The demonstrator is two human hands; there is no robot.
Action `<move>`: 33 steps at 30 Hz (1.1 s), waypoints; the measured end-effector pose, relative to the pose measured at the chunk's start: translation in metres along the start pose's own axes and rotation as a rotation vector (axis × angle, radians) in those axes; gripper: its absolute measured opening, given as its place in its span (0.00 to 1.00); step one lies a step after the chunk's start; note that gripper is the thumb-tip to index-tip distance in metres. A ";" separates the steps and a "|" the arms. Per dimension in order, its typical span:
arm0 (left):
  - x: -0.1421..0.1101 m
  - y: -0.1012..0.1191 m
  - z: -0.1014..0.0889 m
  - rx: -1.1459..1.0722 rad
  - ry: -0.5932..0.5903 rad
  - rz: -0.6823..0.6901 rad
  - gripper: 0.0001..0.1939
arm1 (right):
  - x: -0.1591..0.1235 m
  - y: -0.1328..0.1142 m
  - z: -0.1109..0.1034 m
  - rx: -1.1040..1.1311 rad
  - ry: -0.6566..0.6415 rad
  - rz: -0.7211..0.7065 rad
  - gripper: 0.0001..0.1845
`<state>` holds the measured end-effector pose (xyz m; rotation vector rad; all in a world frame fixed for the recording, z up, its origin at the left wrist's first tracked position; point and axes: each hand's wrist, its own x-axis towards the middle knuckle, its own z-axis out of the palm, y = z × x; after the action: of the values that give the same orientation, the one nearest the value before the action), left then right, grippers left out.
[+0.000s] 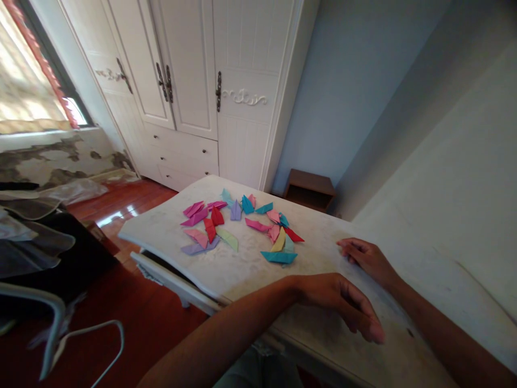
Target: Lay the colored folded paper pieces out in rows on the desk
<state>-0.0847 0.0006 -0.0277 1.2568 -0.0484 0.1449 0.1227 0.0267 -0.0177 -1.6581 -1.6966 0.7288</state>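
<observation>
Folded paper boats of several colours lie in two loose groups on the white table (157, 229). The left group includes a red boat (217, 216), a light green boat (228, 238) and a lavender boat (201, 247). Among the right group are a blue boat (278, 257), a yellow boat (278, 241) and a pink boat (257, 224). My left hand (343, 304) hangs bent at the wrist near the table's front side, its fingers loosely curved and holding nothing visible. My right hand (369, 261) rests on the tabletop to the right of the boats, fingers relaxed and slightly bent, with no object visible in them.
A partly pulled-out drawer (173, 283) juts from the table's left front. Behind the table stand a white wardrobe (186, 70) and a brown nightstand (311, 183). At the right is a wall (456, 161). A white metal frame (52, 307) stands on the left.
</observation>
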 end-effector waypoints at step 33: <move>0.002 0.021 0.006 0.246 0.476 -0.066 0.13 | -0.052 -0.030 -0.033 0.289 0.270 -0.265 0.14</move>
<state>-0.0856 0.0017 -0.0061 1.4382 0.4329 0.3984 0.1284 -0.0285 0.0229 -1.2422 -1.5017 0.5627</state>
